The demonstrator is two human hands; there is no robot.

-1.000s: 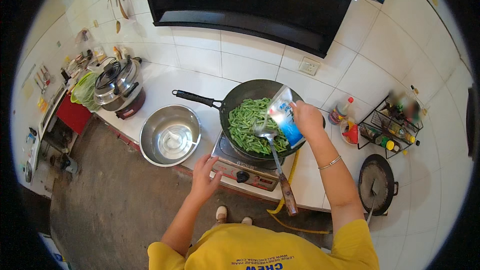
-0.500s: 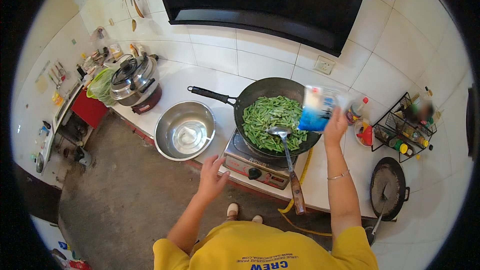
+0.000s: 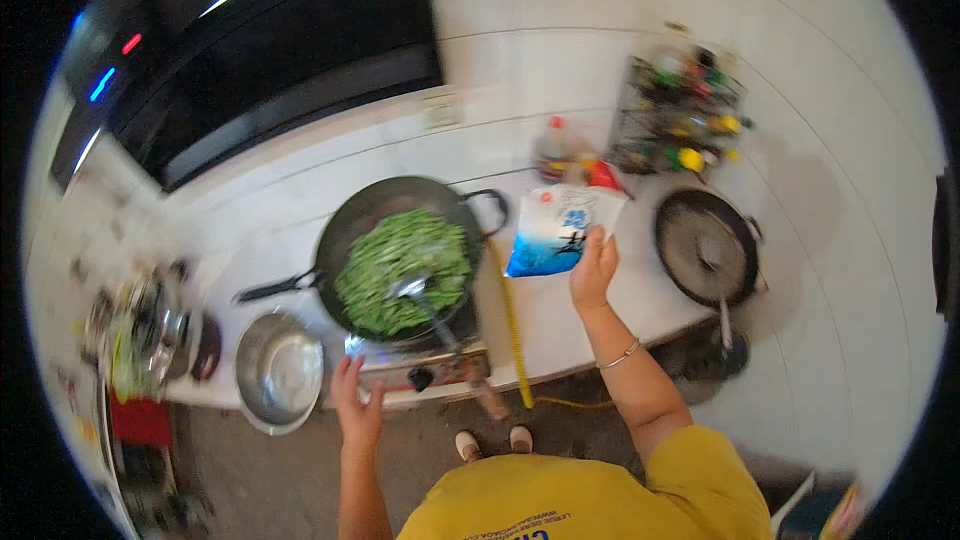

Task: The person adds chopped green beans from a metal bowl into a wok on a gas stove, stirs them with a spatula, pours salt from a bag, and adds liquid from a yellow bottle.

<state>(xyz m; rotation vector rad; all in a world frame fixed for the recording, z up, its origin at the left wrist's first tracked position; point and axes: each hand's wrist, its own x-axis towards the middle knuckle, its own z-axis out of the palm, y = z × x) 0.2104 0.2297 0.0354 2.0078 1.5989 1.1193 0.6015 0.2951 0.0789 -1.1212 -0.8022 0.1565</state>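
My right hand (image 3: 594, 268) grips a white and blue plastic packet (image 3: 556, 230) by its side, holding it over the counter to the right of the wok. The dark wok (image 3: 352, 218) sits on a portable stove (image 3: 400, 377) and holds chopped green beans (image 3: 405, 265). A metal ladle (image 3: 425, 305) with a wooden handle rests with its bowl in the beans and its handle over the stove's front. Near the stove's front left corner, my left hand (image 3: 358, 402) hangs empty with its fingers apart, just right of a steel basin (image 3: 280, 372).
A wire rack of bottles (image 3: 675, 120) stands against the wall, with a red-capped bottle (image 3: 553, 150) beside it. At the counter's right lies a dark round pan (image 3: 705, 245). A yellow hose (image 3: 516, 340) runs beside the stove. The range hood (image 3: 280, 60) hangs above.
My view has swung right, so the wok and basin sit further left. The packet has moved from above the wok's right rim to over the counter, still in my right hand.
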